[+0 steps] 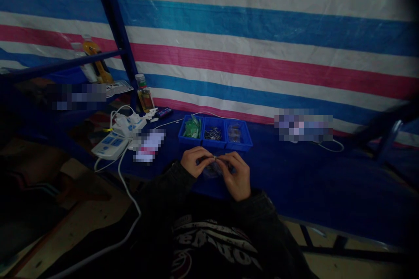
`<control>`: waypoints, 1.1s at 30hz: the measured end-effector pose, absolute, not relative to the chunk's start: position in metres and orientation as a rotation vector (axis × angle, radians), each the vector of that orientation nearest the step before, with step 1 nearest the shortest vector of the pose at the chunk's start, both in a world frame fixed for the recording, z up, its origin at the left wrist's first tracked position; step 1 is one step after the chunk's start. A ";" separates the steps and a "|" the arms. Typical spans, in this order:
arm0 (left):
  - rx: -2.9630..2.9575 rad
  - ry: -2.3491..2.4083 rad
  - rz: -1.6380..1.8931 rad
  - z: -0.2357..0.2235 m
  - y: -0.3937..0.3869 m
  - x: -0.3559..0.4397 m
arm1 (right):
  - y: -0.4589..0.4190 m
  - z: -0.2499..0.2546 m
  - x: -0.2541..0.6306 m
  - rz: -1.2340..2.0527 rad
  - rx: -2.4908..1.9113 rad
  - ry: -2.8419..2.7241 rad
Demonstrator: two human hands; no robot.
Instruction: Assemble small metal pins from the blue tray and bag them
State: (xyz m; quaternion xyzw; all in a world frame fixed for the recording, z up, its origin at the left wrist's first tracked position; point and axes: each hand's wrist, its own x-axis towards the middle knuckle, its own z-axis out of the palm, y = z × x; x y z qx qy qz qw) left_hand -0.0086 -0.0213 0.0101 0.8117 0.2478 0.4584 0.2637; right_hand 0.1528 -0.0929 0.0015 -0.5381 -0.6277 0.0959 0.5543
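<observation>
My left hand (197, 161) and my right hand (236, 174) meet above the blue table, just in front of three small blue bins. Both are closed in a pinch on one small shiny metal piece (215, 157), too small to name more exactly. Under the fingertips lies a clear plastic bag (212, 171), partly hidden by my hands. Green plastic packets fill the left bin (190, 127). Several small metal parts, like screws or pins, lie in the middle bin (214, 133). Clear bagged pieces sit in the right bin (235, 133).
On the left are a white power strip (111, 147) with plugs and cables, a lit phone (149, 146) and a bottle (144, 94). A blurred-out object (303, 126) lies at the back right. Blue metal posts (119, 26) and a striped sheet (262, 43) border the table.
</observation>
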 end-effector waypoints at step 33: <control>2.058 0.868 1.076 0.005 -0.021 -0.008 | -0.091 -0.009 0.151 0.449 -1.342 -1.400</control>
